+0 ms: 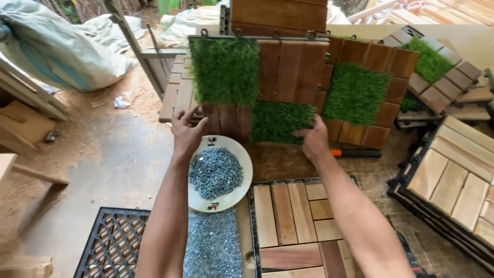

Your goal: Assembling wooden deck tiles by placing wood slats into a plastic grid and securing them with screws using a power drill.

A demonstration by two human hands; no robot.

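Head view, looking down at a woodworking floor strewn with sawdust. The left hand [186,135] reaches far and left, fingers spread, its grip open, the fingertips touching the near edge of a deck tile [267,87] made of dark wooden slats and artificial grass patches; it clasps nothing. The right hand [314,140] lies at the near right corner of the same tile, its grip closed on the edge of the lower grass patch [280,122], thumb below and fingers over the turf. The tile stands centre far, resting on a stack of like tiles, with a larger grass patch [225,71] at its far left.

Near the left hand, just below the wrist, sits a white plate [244,159] heaped with silver screws [215,172]; more loose screws [212,246] lie in a pile nearer still. To the right of the plate lies a pale wooden tile [296,226] in a black plastic frame. A bare black plastic grid base [114,244] lies near left. A second grass-and-wood tile [360,98] lies right of the held one, and a stack of light wooden tiles [453,180] fills the right edge. A large pale sack [62,46] lies far left.
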